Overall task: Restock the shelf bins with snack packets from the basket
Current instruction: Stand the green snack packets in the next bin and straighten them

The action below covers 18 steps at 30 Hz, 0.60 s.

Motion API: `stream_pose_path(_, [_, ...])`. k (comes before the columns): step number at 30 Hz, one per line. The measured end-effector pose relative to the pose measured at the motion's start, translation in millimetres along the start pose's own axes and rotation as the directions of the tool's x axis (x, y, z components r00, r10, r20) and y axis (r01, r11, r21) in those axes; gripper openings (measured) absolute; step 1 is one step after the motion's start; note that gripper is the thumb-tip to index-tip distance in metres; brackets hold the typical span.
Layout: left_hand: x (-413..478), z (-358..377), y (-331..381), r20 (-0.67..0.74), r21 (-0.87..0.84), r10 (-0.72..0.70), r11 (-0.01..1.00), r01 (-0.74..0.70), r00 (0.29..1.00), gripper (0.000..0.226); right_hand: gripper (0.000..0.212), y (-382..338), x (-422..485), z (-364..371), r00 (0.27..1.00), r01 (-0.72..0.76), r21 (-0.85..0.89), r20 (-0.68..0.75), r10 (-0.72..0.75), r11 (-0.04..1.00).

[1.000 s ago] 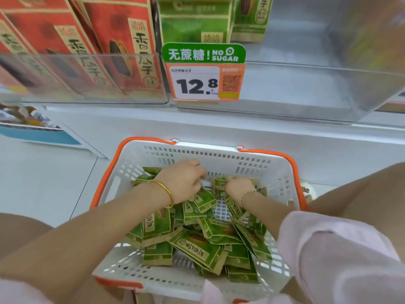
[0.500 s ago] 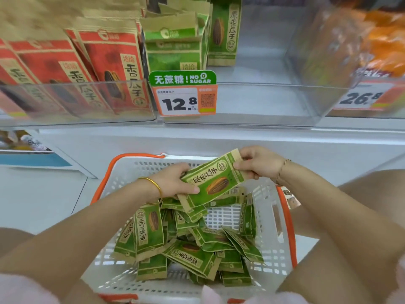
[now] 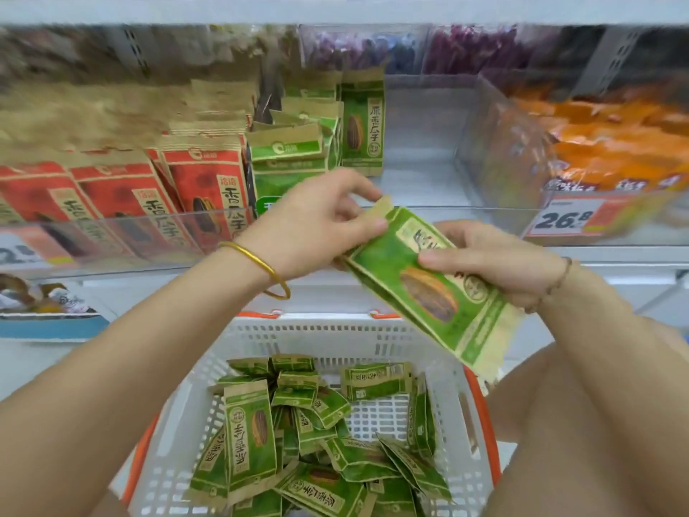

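Left grip pinches the packet by its top corner, right grip clasps mid-body; long axis slants up-left toward the bin.

Basket below shelf bins — packets inside it, held packet above.

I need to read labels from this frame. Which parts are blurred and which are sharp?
Head view: top-shelf goods motion-smeared; orange bags and price tag soft; red packets and the gripped green packet slightly soft but legible; basket packets sharpest.
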<state>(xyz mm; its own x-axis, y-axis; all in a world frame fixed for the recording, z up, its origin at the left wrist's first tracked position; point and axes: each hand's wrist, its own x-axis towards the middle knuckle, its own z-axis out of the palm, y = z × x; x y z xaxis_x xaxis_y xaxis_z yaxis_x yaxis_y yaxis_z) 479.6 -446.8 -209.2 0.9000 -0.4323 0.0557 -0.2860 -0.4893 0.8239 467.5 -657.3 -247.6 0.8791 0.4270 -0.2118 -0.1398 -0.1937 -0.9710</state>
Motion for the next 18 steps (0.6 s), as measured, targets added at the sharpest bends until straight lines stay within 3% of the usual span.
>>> stream_pose_path(2, [6,-9,18,-0.197,-0.095,0.116,0.986,-0.137,0.974,0.014,0.053,-14,0,-22,0.999,0.012,0.276,-0.035,-0.002,0.961])
stream_pose_path(3, [11,-15,22,-0.288,-0.011,0.208,0.975,-0.221,0.935,0.013,0.048,-23,4,-30,0.998,0.017,0.347,-0.059,0.004,0.938])
stream_pose_path(5, [24,-26,21,-0.346,0.374,0.412,0.885,-0.279,0.843,0.022,0.021,-38,26,-43,0.98,0.027,0.417,-0.192,0.06,0.909])
stream_pose_path(6, [32,-31,19,-0.308,0.563,0.463,0.793,-0.233,0.831,0.03,0.026,-45,42,-48,0.963,0.037,0.436,-0.258,0.085,0.899])
stream_pose_path(8, [45,-39,14,-0.23,0.78,0.416,0.619,-0.089,0.88,0.048,0.02,-57,76,-51,0.931,0.046,0.44,-0.344,0.121,0.897])
stream_pose_path(10, [53,-42,9,-0.189,0.842,0.284,0.539,0.006,0.94,0.057,0.006,-59,115,-54,0.868,0.011,0.311,-0.475,0.146,0.95])
stream_pose_path(11, [56,-43,5,-0.164,0.85,0.229,0.527,0.019,0.96,0.055,0.011,-57,135,-57,0.835,-0.004,0.247,-0.533,0.139,0.969])
stream_pose_path(14, [58,-46,-9,-0.115,0.844,0.134,0.535,0.026,0.984,0.052,0.067,-44,185,-66,0.783,-0.072,0.083,-0.612,0.107,0.994])
stream_pose_path(18, [57,-47,-18,-0.111,0.815,0.141,0.58,0.009,0.984,0.056,0.058,-31,220,-73,0.766,-0.16,-0.103,-0.64,0.057,0.982])
